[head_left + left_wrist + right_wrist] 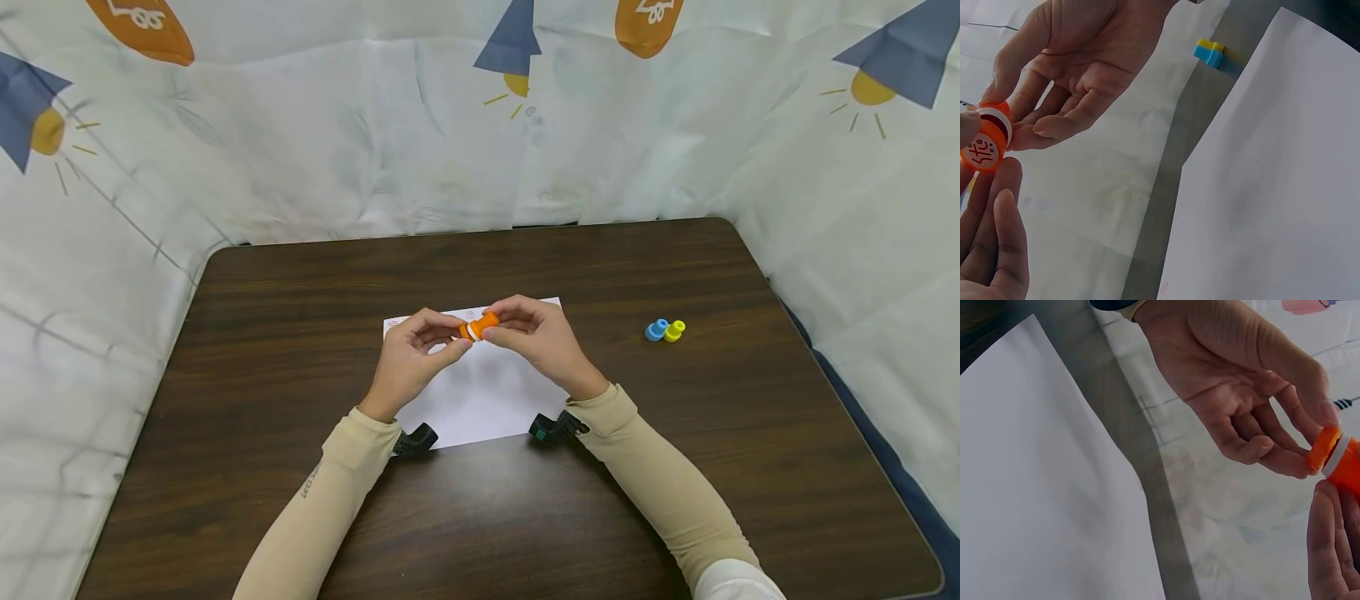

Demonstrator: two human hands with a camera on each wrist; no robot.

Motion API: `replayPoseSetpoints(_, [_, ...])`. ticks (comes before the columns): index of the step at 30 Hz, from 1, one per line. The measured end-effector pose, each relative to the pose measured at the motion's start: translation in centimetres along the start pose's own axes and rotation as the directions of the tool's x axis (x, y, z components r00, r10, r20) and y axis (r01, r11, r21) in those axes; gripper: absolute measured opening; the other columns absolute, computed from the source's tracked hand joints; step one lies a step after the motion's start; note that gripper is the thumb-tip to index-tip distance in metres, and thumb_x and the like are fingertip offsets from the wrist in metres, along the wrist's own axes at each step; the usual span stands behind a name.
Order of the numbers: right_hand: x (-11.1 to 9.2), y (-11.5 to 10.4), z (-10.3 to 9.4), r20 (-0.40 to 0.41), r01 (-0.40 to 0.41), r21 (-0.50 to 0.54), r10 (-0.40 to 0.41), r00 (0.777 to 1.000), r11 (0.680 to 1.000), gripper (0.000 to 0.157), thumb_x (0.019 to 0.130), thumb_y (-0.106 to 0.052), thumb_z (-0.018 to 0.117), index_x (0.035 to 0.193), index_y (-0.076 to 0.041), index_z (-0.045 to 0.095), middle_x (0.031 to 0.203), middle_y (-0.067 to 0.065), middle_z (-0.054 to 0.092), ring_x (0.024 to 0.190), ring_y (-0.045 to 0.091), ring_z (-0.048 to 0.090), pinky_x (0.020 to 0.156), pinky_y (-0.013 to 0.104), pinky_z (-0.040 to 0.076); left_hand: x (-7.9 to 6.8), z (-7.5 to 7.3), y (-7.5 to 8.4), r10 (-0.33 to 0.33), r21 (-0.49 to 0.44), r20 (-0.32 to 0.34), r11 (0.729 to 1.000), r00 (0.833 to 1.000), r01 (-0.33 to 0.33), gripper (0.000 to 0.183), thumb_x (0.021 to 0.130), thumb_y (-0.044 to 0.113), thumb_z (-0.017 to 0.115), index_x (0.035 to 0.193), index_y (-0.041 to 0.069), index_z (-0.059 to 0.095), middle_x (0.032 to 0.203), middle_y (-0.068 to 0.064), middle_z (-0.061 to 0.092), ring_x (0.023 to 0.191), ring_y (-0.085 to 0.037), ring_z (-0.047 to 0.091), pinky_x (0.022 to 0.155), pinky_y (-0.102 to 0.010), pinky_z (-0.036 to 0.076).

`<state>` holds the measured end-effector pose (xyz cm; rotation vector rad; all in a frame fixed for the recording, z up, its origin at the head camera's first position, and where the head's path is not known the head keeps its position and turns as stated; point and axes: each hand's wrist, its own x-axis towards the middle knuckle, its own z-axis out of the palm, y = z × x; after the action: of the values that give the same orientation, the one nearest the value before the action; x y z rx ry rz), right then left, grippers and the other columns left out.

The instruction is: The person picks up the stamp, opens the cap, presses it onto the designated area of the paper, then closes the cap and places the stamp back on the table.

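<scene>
A small orange toy stamp [489, 320] with a white ring is held between both hands over a sheet of white paper [487, 396]. My left hand [411, 360] pinches its orange cap [1322, 450] between thumb and fingers; red characters show on the cap's round face in the left wrist view. My right hand [536, 337] pinches the stamp's body at the other end. A narrow dark gap shows between cap and white ring in the right wrist view, and the cap sits slightly tilted there. Faint small reddish marks lie along the paper's far edge.
A blue stamp [656, 330] and a yellow stamp [675, 331] stand side by side on the dark wooden table [300, 333], right of the paper. White printed fabric [442, 150] hangs behind the table and at both sides. Dark wrist cameras [416, 439] are strapped at both cuffs.
</scene>
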<state>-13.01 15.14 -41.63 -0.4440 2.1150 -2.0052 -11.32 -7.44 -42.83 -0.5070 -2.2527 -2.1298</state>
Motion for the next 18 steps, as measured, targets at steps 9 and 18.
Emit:
replayPoseSetpoints(9, [-0.09,-0.1,0.12,0.001,-0.002,-0.011,0.002,1.0,1.0,0.027,0.091,-0.008,0.078,0.117,-0.003,0.071,0.11,0.009,0.072,0.094,0.013,0.074,0.088,0.027,0.064,-0.06,0.16,-0.01,-0.012,0.0,0.005,1.0,1.0,0.012,0.028,0.086,-0.005,0.078,0.112,-0.008,0.067,0.115,-0.023,0.07,0.095,-0.004,0.073,0.091,-0.025,0.063])
replayPoseSetpoints(18, [-0.07,-0.12,0.32,0.006,-0.003,-0.001,0.003,1.0,1.0,0.026,0.091,-0.006,0.078,0.116,-0.001,0.072,0.112,0.013,0.072,0.094,0.014,0.074,0.089,0.027,0.064,-0.06,0.29,-0.2,-0.026,-0.013,0.0,1.0,1.0,0.026,0.027,0.087,-0.003,0.078,0.112,-0.007,0.068,0.112,-0.006,0.072,0.096,-0.005,0.073,0.092,-0.025,0.063])
